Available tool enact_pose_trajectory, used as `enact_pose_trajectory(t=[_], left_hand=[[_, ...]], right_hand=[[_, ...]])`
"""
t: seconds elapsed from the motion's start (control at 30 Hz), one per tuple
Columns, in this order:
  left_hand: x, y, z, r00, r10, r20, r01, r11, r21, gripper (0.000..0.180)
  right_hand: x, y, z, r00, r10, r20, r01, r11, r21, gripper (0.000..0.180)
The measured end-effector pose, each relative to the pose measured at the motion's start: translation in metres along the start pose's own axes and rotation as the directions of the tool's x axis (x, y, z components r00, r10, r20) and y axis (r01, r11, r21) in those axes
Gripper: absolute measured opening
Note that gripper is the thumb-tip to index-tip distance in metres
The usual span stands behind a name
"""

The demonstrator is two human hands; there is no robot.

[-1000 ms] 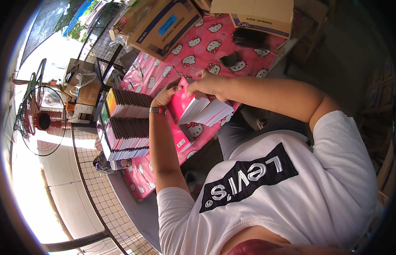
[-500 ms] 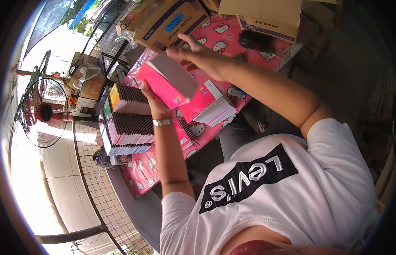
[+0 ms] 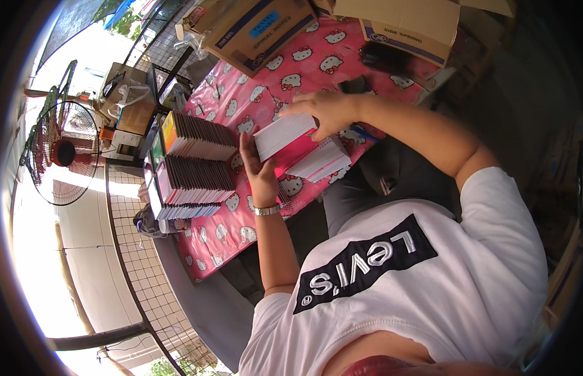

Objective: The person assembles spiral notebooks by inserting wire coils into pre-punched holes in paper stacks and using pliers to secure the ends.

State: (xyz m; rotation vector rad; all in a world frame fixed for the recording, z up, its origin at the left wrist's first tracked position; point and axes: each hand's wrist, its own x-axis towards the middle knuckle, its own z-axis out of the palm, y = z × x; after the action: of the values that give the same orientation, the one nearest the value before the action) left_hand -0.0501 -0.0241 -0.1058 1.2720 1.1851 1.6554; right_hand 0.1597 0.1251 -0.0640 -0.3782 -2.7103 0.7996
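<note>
Between my two hands is a block of pink-covered notebooks (image 3: pixel 283 139), its white page edges facing up. My left hand (image 3: pixel 261 178) presses along its left end, fingers stretched up its side and thumb toward the pages. My right hand (image 3: pixel 329 114) curls over its far right end, with some fingertips hidden behind it. Close beside it on the near right lies another pile of pink spiral notebooks (image 3: pixel 323 161), pages toward me. A few dark spiral bindings show partly behind my left wrist.
Left on the pink patterned tablecloth (image 3: pixel 232 111) stand several rows of spiral notebooks (image 3: pixel 196 178). Cardboard boxes (image 3: pixel 257 37) and an open carton (image 3: pixel 404 31) stand at the far side, near a dark bundle (image 3: pixel 385 57). A fan (image 3: pixel 65 152) is at far left.
The notebook block has come down to the right and turned, so its pages now face up. My right hand, earlier spread near its top, has closed onto its right end.
</note>
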Motion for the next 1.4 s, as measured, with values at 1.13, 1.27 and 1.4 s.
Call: enact_pose_trajectory(t=[1.13, 1.27, 1.4], left_hand=[[0.016, 0.057, 0.068, 0.897, -0.001, 0.442, -0.425, 0.280, 0.861, 0.019], [0.029, 0.061, 0.065, 0.890, -0.025, 0.455, -0.407, 0.403, 0.820, 0.014], [0.030, 0.064, 0.062, 0.883, -0.059, 0.466, -0.404, 0.410, 0.818, 0.012]], right_hand=[[-0.026, 0.146, -0.033, 0.667, 0.744, 0.031, -0.451, 0.371, 0.812, 0.067], [-0.082, 0.251, 0.023, 0.560, 0.523, -0.643, -0.792, 0.565, -0.230, 0.038], [-0.109, 0.264, 0.054, 0.731, 0.412, -0.545, -0.675, 0.555, -0.487, 0.024]])
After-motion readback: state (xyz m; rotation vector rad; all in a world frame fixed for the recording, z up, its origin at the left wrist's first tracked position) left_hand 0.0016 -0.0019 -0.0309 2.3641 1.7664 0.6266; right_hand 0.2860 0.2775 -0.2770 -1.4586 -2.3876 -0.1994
